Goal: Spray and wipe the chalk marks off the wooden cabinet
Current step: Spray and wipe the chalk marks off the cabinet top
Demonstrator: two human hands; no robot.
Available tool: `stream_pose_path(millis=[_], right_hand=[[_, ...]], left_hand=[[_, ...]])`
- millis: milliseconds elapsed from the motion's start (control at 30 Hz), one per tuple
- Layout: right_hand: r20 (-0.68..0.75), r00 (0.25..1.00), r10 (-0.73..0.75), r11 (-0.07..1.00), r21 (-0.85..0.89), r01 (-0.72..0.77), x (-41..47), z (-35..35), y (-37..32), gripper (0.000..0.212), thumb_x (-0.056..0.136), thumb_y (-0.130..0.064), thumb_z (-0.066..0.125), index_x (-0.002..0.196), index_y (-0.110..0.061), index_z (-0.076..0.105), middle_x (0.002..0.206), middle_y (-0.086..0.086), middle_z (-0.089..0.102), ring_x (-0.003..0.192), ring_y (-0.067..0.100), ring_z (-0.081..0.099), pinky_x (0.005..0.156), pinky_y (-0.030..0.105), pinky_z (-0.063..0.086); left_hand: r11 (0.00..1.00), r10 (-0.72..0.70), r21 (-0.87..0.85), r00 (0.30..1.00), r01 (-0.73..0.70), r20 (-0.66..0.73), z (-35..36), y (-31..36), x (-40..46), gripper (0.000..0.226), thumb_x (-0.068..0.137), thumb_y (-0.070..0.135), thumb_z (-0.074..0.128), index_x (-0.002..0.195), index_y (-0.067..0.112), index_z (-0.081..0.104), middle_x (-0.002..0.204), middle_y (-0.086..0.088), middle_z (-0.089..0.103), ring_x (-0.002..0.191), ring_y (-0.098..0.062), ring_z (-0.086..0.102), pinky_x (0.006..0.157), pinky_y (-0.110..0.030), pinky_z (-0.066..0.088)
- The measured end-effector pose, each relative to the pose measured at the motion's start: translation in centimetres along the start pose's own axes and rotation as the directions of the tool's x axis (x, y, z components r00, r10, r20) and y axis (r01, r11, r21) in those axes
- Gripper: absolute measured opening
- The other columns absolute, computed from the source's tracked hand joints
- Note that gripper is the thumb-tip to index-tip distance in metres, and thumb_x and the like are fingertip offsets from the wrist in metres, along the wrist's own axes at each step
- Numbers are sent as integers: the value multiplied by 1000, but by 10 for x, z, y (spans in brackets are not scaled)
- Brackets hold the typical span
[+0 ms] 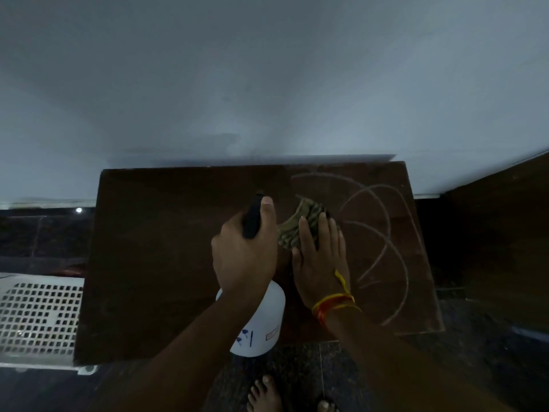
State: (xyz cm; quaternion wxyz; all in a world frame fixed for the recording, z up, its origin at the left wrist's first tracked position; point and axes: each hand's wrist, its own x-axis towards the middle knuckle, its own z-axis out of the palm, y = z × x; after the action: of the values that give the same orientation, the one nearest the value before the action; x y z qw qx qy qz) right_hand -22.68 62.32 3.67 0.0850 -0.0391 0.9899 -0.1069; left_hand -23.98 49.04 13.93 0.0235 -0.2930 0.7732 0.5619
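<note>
The left hand is wrapped tight around the spray bottle above the wooden cabinet. The right hand lies flat, fingers spread, pressing a cloth onto the top. Chalk marks curve just right of it.

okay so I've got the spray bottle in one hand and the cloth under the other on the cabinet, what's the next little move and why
Probably slide the cloth to the right. The right hand presses it flat on the cabinet top, just left of the chalk marks, which still look unwiped. The left hand holds the spray bottle, nozzle aimed away from the person; whether the marks are already wet, I can't tell.
</note>
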Motion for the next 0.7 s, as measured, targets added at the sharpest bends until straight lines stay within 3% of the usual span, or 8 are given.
stream_pose_path(millis=[167, 333, 500, 700], right_hand=[[-67, 998, 0, 1000, 14, 1, 67, -3, -2, 56, 97, -34, 34, 150, -20, 20, 158, 17, 13, 146, 34, 8, 119, 44, 4], [-67, 998, 11, 1000, 23, -9, 78, -6, -4, 56, 98, -34, 33, 150, -20, 19, 158, 16, 10, 146, 33, 5, 120, 44, 4], [-57, 998, 9, 1000, 17, -8, 48, -2, -7, 56, 96, -33, 37, 149, -20, 24, 157, 18, 17, 146, 35, 11, 118, 45, 7], [-70, 997, -12, 1000, 9, 13, 110, -8, -10, 56, 96, -33, 35, 150, -23, 21, 158, 15, 12, 146, 34, 7, 120, 46, 7]], left_hand=[[1000, 11, -4, 1000, -11, 20, 6, -6, 5, 44, 93, 55, 53, 68, 20, 60, 59, -5, 62, 50, -15, 60, 53, -34, 50], [1000, 5, -11, 1000, -4, 24, 4, -2, 5, 44, 94, 54, 53, 68, 19, 60, 62, -11, 63, 55, -26, 63, 57, -42, 55], [1000, -9, -8, 1000, 9, 21, 4, 5, 15, 42, 94, 53, 53, 67, 21, 59, 56, 1, 58, 48, -10, 57, 55, -32, 48], [999, -33, -20, 999, 34, 38, 6, 5, 18, 38, 92, 54, 53, 71, 23, 60, 63, -5, 63, 52, -18, 62, 56, -45, 58]])
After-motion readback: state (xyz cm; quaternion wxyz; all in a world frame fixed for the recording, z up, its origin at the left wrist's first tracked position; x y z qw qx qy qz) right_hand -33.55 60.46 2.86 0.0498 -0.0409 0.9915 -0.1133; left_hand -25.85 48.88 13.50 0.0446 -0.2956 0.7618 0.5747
